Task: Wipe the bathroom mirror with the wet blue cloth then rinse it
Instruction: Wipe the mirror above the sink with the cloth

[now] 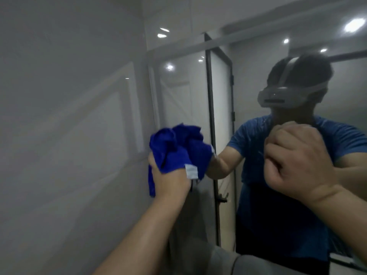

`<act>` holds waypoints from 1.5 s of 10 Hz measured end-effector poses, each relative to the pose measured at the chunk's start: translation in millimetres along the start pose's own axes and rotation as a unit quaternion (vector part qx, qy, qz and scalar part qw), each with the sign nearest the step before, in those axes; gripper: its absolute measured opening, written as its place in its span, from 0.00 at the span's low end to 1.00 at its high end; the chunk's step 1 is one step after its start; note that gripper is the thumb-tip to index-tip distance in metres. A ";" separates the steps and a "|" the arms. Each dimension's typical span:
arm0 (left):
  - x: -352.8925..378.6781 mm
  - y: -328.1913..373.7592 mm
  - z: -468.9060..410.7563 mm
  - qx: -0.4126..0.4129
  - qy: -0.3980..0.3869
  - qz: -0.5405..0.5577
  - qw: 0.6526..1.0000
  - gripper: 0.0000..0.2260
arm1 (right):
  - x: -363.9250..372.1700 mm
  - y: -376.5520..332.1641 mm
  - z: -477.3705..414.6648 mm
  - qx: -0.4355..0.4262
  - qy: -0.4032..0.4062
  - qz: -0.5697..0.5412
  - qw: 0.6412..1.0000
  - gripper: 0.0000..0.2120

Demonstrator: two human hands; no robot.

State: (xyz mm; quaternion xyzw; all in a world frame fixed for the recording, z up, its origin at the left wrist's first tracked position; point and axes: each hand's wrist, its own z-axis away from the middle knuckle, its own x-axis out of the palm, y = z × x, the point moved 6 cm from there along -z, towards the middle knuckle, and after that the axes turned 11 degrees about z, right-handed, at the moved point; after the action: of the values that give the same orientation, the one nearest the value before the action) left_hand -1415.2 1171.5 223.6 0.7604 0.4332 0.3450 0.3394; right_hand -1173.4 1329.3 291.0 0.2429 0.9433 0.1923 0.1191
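— Starting closest in, what are the two hands doing?

— The right hand (297, 161) is raised at the right, bare, its fingers curled tight into a fist. Nothing shows inside it, and I cannot tell whether the knuckles touch the glass.

— And the other one?

— The left hand (170, 181) reaches forward on a bare forearm, its fingers wrapped round a bunched blue cloth (178, 147). The fabric is soft and crumpled into deep folds, with one narrow tail hanging down beside the wrist (a small pale rectangular label (191, 171) sticks out on its right side).

— Where is the cloth, exactly?

— Up against the mirror (182, 80), right at its left edge, where the glass meets a wall (69, 116) of large, glossy, pale grey tiles.

— How does the glass itself look?

— Flat and hazy, with faint streaks across the reflected torso.

— What sits deepest in the reflection?

— First the person, in a blue short-sleeved shirt (256, 135), wearing a smooth grey headset (278, 96) with a strap running over the head. Behind that stands a frosted glass door in a thin black frame (211, 116). Round ceiling lights (354, 24) glare white in the top corner, and smaller spots shine off the tiles.
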 end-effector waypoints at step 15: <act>32.0 37.5 -47.6 0.296 0.020 -0.389 0.872 0.36 | -84.0 160.3 -128.5 0.237 0.030 0.089 0.967 0.22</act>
State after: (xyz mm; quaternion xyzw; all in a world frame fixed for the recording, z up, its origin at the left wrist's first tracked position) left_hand -1425.9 1195.6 286.8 0.5881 0.7826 0.0559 0.1961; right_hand -1076.4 1377.3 484.8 0.3413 0.9397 -0.0202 0.0121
